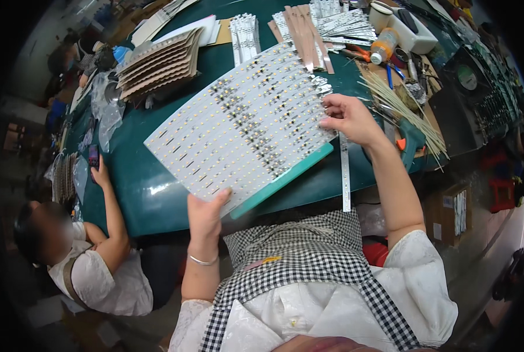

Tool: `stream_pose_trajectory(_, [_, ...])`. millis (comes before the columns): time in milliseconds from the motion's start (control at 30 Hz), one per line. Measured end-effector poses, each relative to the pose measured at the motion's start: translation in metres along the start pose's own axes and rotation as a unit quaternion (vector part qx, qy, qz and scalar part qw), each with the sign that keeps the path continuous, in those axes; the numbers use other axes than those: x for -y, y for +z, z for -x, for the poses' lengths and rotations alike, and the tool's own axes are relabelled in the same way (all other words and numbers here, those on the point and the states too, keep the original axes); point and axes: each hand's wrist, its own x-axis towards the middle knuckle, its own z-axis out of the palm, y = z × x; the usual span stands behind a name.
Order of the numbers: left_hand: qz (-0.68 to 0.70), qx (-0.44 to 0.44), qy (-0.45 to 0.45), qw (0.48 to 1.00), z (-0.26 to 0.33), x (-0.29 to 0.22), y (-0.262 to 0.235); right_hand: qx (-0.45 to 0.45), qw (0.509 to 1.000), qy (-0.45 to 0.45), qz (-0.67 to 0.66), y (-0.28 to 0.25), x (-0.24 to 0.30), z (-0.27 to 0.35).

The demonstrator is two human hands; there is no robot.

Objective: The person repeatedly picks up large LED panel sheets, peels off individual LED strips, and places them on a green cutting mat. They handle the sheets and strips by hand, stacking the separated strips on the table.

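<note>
A large white LED circuit board panel (215, 135), with rows of small yellow LEDs and dark parts, is held tilted above the green table. My left hand (208, 205) grips its near left corner, thumb on top and the other fingers hidden beneath. At its right edge, where the strip ends look uneven, my right hand (353, 119) is closed with thumb and fingers pinching the edge. Along the near edge of the panel runs a teal bar (285, 180). Just below my right hand, a narrow white LED strip (346, 176) points toward me past the table edge.
Stacked corrugated cardboard (159, 67) stands far left on the green table (138, 205). LED strips (244, 38) lie at the back. To the right are an orange-labelled bottle (384, 46), thin sticks (402, 108) and tools. A person (97, 258) holding a phone (93, 156) sits at left.
</note>
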Motion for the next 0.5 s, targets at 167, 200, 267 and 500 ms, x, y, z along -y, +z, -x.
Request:
stream_pose_trajectory(167, [-0.028, -0.018, 0.038, 0.999, 0.007, 0.002, 0.005, 0.041, 0.999, -0.007, -0.029, -0.007, 0.014, 0.01])
stream_pose_trajectory(200, [-0.042, -0.02, 0.048, 0.998, 0.009, 0.007, 0.0, 0.039, 0.999, -0.01, -0.035, -0.003, 0.012, 0.011])
stream_pose_trajectory(267, [-0.068, -0.011, 0.064, 0.996, 0.013, 0.016, -0.004, 0.023, 0.999, -0.012, -0.046, -0.001, 0.007, 0.017])
stream_pose_trajectory(500, [-0.27, -0.047, 0.315, 0.909, 0.022, 0.027, 0.0, -0.057, 0.98, -0.174, 0.082, 0.003, -0.002, 0.033])
